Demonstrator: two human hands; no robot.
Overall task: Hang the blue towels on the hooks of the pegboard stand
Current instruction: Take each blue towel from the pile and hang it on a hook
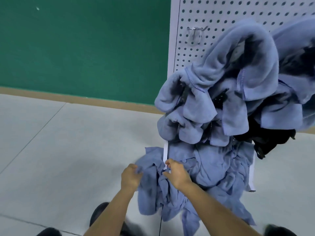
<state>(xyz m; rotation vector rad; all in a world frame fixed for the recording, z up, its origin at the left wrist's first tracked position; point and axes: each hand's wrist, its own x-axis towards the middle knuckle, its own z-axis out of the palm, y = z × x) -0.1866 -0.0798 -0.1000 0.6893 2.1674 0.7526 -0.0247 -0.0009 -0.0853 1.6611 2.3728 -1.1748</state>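
Note:
A white pegboard stand (189, 12) rises at the right, with several blue towels (238, 68) draped over its hooks. One bare metal hook (196, 29) shows near the top left of the board. Low down, a blue towel (153, 193) hangs between my hands in front of a heap of more blue towels (221, 167) at the stand's base. My left hand (130, 176) grips the towel's left edge. My right hand (177, 172) pinches its top edge by the stand's white frame.
A green wall (76, 45) with a tan skirting strip stands behind. The floor (59, 142) is pale grey tile. Dark shoes (100, 213) show at the bottom edge. A black item (272, 142) hangs among the towels at the right.

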